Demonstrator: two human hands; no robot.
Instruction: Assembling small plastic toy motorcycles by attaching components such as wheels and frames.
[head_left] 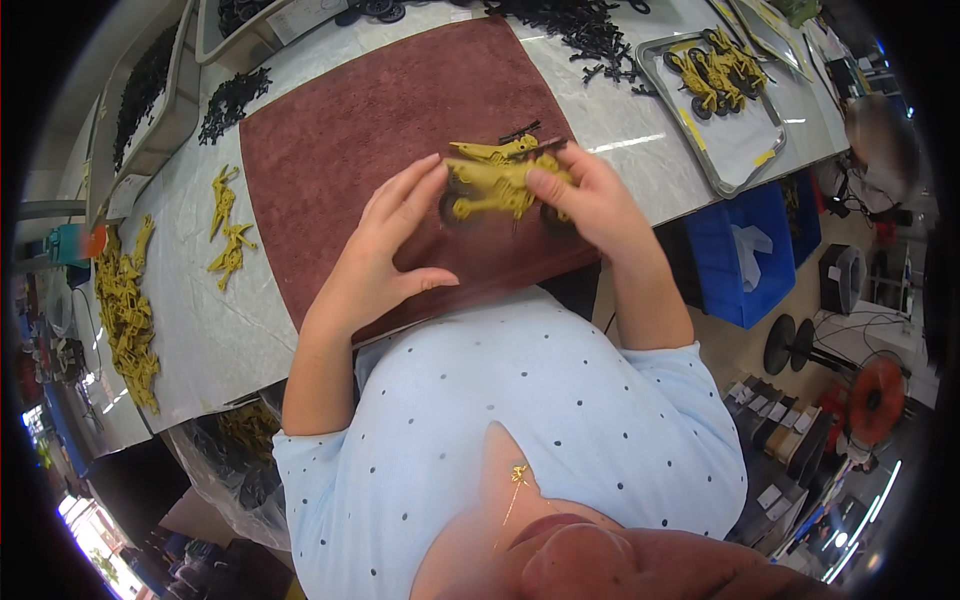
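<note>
My right hand (600, 208) grips a yellow toy motorcycle (490, 187) with black wheels, its thumb pressed on the rear part. The toy is slightly blurred and hangs over a dark red cloth (350, 130). Beside its front end is my left hand (385, 238), fingers stretched and thumb apart. Whether its fingertips touch the toy I cannot tell. Just beyond the toy, another yellow piece (478, 151) and a few thin black parts (520, 132) lie on the cloth.
Two yellow pieces (228, 225) and a long heap of yellow parts (127, 310) lie on the left. Small black parts (590, 35) are strewn at the back. A metal tray (738, 187) at right holds several yellow motorcycles (715, 72). Below the table's right edge stands a blue bin (735, 290).
</note>
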